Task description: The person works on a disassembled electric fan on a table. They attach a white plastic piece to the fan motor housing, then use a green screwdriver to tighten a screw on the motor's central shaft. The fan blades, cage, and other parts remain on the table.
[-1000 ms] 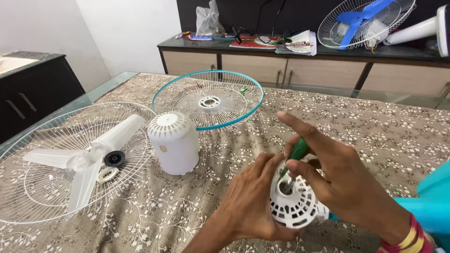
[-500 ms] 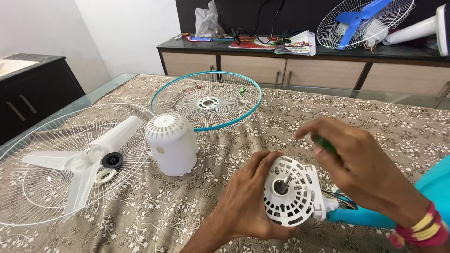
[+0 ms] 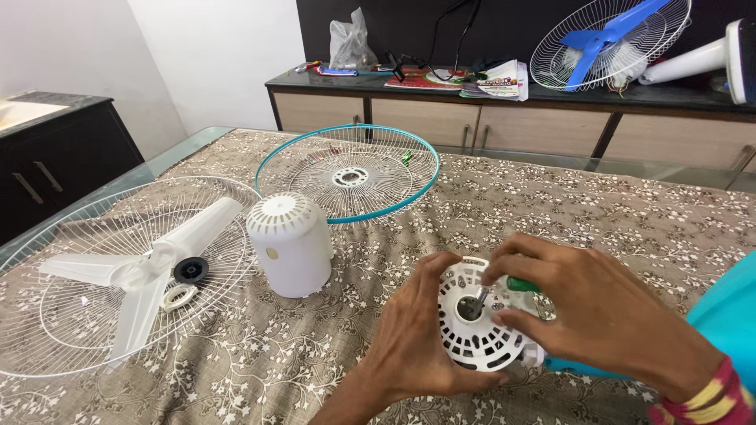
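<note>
Two hands at work: left hand (image 3: 413, 338) clasping round white vented plastic fan motor housing (image 3: 476, 315) low over patterned cloth-covered surface (image 3: 551, 212); right hand (image 3: 598, 315) pinching green-handled screwdriver (image 3: 521, 284) at its centre.

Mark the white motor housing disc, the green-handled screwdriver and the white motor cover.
white motor housing disc (image 3: 472, 334): head view, lower slotted face.
green-handled screwdriver (image 3: 521, 284): head view, green handle between the fingers.
white motor cover (image 3: 290, 248): head view, side wall.

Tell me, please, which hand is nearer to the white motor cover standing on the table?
Left. The left hand is just right of the motor cover; the right hand is farther right.
</note>
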